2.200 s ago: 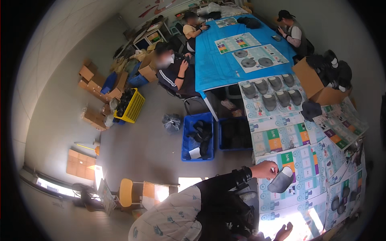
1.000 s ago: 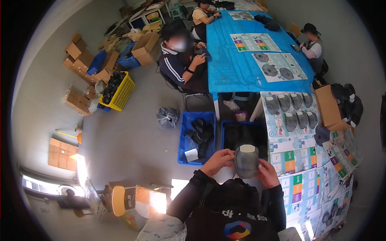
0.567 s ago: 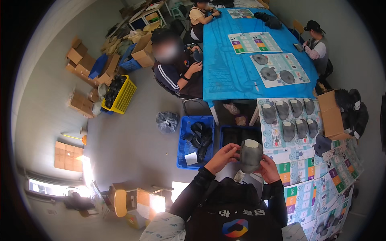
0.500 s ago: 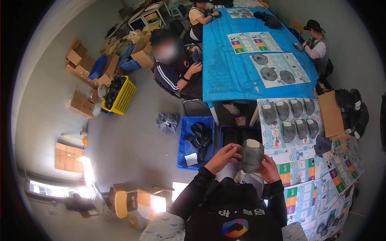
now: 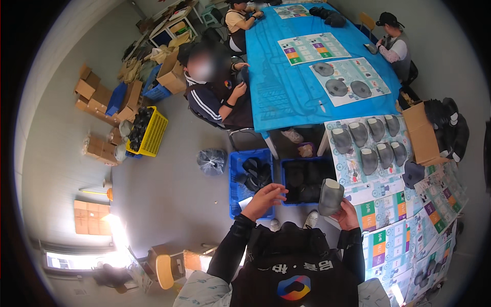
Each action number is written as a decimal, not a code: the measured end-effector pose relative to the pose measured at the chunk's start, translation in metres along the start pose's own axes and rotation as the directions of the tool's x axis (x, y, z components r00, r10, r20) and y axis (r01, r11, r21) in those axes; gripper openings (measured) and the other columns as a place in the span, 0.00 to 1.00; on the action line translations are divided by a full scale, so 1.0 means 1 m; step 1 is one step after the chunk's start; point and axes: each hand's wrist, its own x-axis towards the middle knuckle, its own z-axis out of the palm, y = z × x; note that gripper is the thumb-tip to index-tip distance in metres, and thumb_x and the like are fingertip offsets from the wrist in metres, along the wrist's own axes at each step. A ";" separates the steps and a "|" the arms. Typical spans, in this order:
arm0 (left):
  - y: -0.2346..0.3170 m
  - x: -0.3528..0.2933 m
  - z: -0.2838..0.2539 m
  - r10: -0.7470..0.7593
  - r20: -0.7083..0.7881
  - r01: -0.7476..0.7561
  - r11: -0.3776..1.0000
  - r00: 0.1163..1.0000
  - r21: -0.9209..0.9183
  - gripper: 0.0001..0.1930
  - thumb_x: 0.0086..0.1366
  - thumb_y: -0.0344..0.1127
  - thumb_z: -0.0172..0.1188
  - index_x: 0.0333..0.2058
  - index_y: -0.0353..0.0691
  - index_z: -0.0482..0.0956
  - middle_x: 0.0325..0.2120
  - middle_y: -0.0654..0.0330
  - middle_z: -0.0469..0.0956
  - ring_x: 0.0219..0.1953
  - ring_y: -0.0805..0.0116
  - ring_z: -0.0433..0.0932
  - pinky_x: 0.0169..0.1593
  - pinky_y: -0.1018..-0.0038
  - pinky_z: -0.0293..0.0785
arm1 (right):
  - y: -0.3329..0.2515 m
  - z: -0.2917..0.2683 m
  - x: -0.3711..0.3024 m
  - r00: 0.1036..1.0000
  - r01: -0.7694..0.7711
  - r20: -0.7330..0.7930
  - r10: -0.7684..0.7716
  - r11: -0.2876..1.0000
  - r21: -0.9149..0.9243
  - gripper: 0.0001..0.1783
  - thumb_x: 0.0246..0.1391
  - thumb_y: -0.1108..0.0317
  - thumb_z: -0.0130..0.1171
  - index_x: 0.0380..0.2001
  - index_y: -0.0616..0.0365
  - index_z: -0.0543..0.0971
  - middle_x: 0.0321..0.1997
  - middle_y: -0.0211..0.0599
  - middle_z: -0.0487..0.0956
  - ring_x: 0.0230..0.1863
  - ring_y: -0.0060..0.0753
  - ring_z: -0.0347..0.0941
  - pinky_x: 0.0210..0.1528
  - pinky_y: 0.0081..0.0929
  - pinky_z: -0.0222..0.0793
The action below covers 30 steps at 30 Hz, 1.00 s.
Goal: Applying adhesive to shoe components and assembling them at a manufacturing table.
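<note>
My right hand (image 5: 348,215) grips the lower right edge of a dark grey rounded piece with a pale patch at its top (image 5: 331,198), holding it upright in front of me. It looks like a cap, but I cannot be sure. To the left of it, my left hand (image 5: 263,201) is in the air, apart from the piece, its fingers stretched toward it and nothing visible in them. Several similar grey pieces (image 5: 369,160) with pale patches lie in two rows on the paper-covered table (image 5: 353,180) ahead to the right.
Two blue crates (image 5: 236,197) with dark items stand on the floor before me. Beyond is a blue-covered table (image 5: 286,97), with a person (image 5: 217,97) seated at its left and others farther off. An open cardboard box (image 5: 420,135) and dark items are at the right.
My left hand has let go of the grey piece and moved left. My right hand still holds the piece, now slightly farther right and tilted. The view has shifted a little.
</note>
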 end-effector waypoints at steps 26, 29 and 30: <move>0.002 -0.023 -0.013 0.040 -0.006 -0.040 0.993 0.999 -0.111 0.15 0.79 0.41 0.54 0.56 0.39 0.76 0.47 0.59 0.83 0.46 0.72 0.83 0.50 0.76 0.78 | -0.013 -0.012 0.001 0.998 0.028 0.053 -0.024 0.997 -0.068 0.26 0.69 0.62 0.56 0.66 0.59 0.68 0.58 0.40 0.80 0.55 0.39 0.82 0.53 0.44 0.84; 0.005 -0.024 -0.014 0.070 0.033 -0.064 0.985 0.997 -0.163 0.15 0.78 0.40 0.55 0.55 0.38 0.76 0.44 0.61 0.83 0.44 0.75 0.80 0.49 0.78 0.76 | -0.011 -0.017 -0.001 0.998 0.023 0.052 -0.020 0.998 -0.065 0.26 0.69 0.61 0.56 0.66 0.58 0.68 0.58 0.40 0.80 0.55 0.38 0.82 0.53 0.44 0.84; 0.004 -0.023 -0.014 0.068 0.025 -0.064 0.988 0.997 -0.138 0.15 0.78 0.40 0.54 0.55 0.38 0.76 0.43 0.61 0.83 0.43 0.74 0.81 0.49 0.77 0.76 | -0.010 -0.018 -0.002 0.999 0.023 0.044 -0.020 0.998 -0.061 0.26 0.69 0.61 0.56 0.66 0.58 0.68 0.58 0.40 0.80 0.55 0.38 0.82 0.53 0.44 0.84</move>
